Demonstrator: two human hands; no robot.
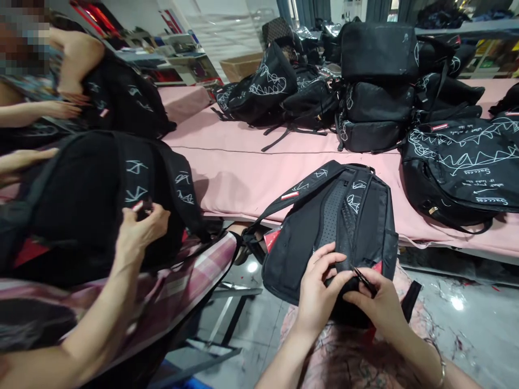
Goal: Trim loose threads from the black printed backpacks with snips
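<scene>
A black backpack (292,254) with white scribbled prints on its straps leans from the table's edge onto my lap, back panel up. My left hand (322,286) is closed on the lower end of a shoulder strap (352,227), thumb and fingers pinching the fabric. Close beside it, my right hand (379,302) grips small dark thread snips (362,276), their tips right at the strap by my left thumb. Whatever lies between the tips is too small to make out. Red tag pieces (272,239) show at the bag's sides.
To the left, a co-worker's hand (141,227) works on another black backpack (85,189); a second person handles one behind it (121,97). Stacked bags (377,97) and a printed backpack (462,167) occupy the pink-covered table (227,178). Metal stool legs (227,319) stand below.
</scene>
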